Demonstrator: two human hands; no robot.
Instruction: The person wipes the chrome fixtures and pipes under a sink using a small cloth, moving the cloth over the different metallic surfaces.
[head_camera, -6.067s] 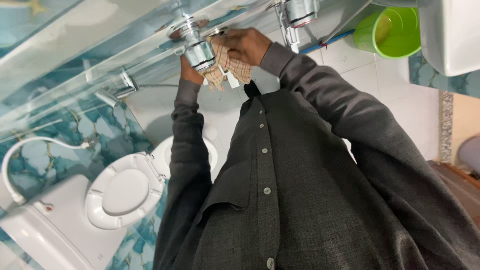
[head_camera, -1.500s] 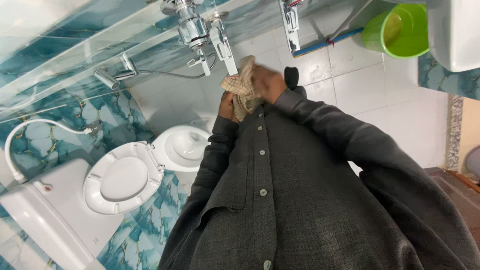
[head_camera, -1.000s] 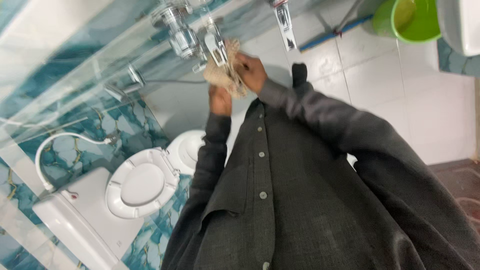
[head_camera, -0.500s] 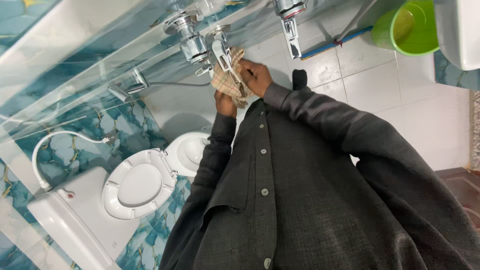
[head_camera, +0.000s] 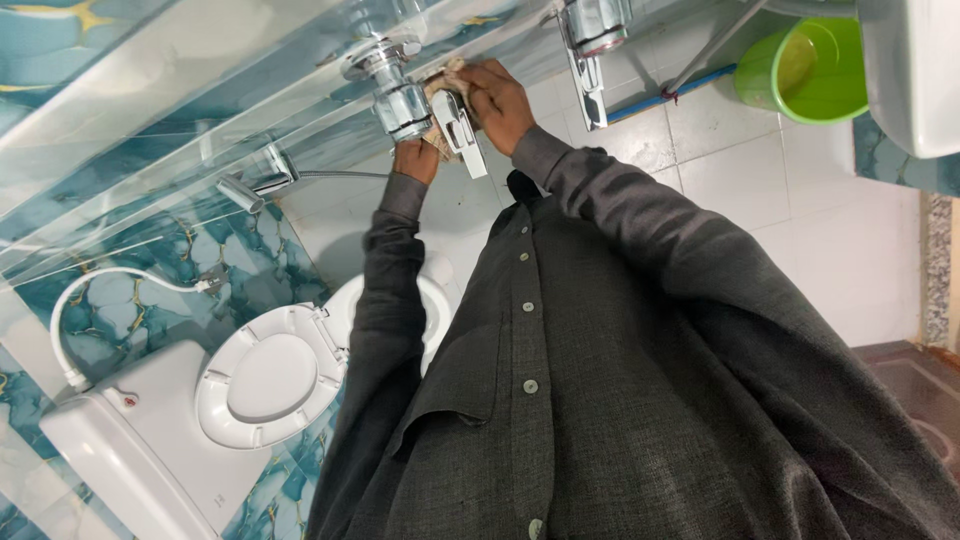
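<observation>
Clothing: a dark grey buttoned shirt (head_camera: 560, 400) fills the near view, both sleeves raised toward the wall.
Toilet: a white toilet with its lid closed (head_camera: 265, 375) is seen to the left below, beside the teal marbled wall tiles (head_camera: 130, 300).
Left hand: the left hand (head_camera: 415, 158) is held under the chrome wall tap with a lever handle (head_camera: 420, 95); whether it is closed cannot be told.
Right hand: the right hand (head_camera: 497, 98) is closed on a beige checked cloth (head_camera: 447, 82), which is pressed against the tap's base.
Cloth: it is bunched between the right hand and the tap, touching both.
Farther: a second chrome tap (head_camera: 590, 45) and a green plastic bucket (head_camera: 800, 65) are seen beyond, on the white floor tiles.
</observation>
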